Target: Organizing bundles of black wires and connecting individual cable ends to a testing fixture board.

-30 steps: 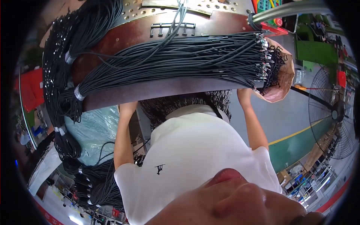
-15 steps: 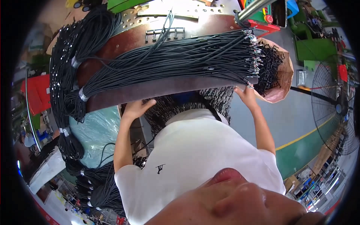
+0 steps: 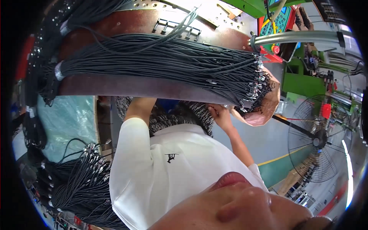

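A thick bundle of black cables (image 3: 153, 57) with silver end connectors (image 3: 256, 86) lies along the brown worktable (image 3: 126, 86). Below the table's near edge, my left forearm (image 3: 142, 108) goes out of sight, so the fingers of that hand are hidden. My right hand (image 3: 221, 116) is at the near edge, just left of the connector ends, with its fingers curled together. A small light tip shows at those fingers, but what they grip cannot be made out. A silver tie (image 3: 59, 71) binds the cables at the left end.
A paper-lined sack (image 3: 273, 103) of small black parts stands at the table's right end. A black rack (image 3: 177, 30) is fixed behind the cables. More cable bundles (image 3: 82, 188) hang at lower left, beside a plastic-covered box (image 3: 69, 122). A large fan (image 3: 316, 142) stands at right.
My left hand has gone beneath the table edge, out of sight. The right hand has left the connector ends, moved left and curled its fingers. The whole view has turned somewhat.
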### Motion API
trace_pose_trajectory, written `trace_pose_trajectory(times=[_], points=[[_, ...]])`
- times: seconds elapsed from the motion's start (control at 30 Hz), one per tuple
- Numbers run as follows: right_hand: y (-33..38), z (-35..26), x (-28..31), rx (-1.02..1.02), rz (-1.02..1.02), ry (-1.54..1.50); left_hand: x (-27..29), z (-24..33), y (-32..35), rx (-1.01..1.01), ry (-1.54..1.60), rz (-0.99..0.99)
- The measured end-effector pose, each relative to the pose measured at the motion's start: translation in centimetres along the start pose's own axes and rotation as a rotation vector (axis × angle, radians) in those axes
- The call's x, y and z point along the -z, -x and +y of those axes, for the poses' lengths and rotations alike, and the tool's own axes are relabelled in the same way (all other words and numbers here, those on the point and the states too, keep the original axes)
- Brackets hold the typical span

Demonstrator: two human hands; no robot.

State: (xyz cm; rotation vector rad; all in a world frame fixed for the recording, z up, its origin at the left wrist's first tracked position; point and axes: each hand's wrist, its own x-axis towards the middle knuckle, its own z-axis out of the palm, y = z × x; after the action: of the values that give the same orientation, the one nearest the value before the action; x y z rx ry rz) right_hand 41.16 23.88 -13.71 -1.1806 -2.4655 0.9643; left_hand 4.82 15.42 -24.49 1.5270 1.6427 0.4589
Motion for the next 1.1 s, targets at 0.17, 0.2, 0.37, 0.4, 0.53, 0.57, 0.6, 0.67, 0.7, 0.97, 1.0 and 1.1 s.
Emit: trace_pose_trajectory(times=[0.17,0.2,0.37,0.4,0.53,0.57,0.6,0.67,0.7,0.97,1.0,1.1], points=[[1.2,-0.7,0.5,-0.306,-0.045,-0.143,-3.8,-3.7,-3.0,-0.031,0.074,0.101],[1.1,-1.0,0.6,-0.227,-0.02,-0.127,-4.2,-4.1,-3.0,-0.018,0.074,0.123],[2.3,-1.5,0.8,-0.274,-0.01,-0.212,-6.5,-4.9,-6.2,0.008,0.069,0.187],[2.8,-1.4,0.8,-0.285,0.004,-0.252,-7.2,-4.9,-6.7,0.021,0.066,0.206],[4.9,0.1,1.3,-0.438,0.079,-0.328,-10.0,-1.8,-6.4,0.06,0.029,0.28],[5.6,0.9,1.7,-0.539,0.129,-0.316,-10.9,-0.4,-6.2,0.076,0.011,0.299],[5.8,1.3,2.4,-0.455,0.339,-0.304,-11.3,-0.1,-5.9,0.102,-0.012,0.326],[5.3,3.2,5.2,-0.502,0.742,-0.415,-11.4,0.4,-5.9,0.125,-0.051,0.357],[4.2,3.4,7.7,-0.461,0.877,-0.437,-11.2,-0.6,-4.7,0.14,-0.064,0.375],[-16.0,-12.8,15.3,0.195,0.207,0.037,8.9,22.7,2.9,-0.164,-0.134,-0.673],[-18.7,-13.1,14.3,0.327,0.211,0.211,11.2,24.4,3.3,-0.27,0.046,-0.596],[-25.1,-13.4,10.7,0.326,-0.133,0.671,16.3,27.6,1.8,-0.549,0.343,-0.16]])
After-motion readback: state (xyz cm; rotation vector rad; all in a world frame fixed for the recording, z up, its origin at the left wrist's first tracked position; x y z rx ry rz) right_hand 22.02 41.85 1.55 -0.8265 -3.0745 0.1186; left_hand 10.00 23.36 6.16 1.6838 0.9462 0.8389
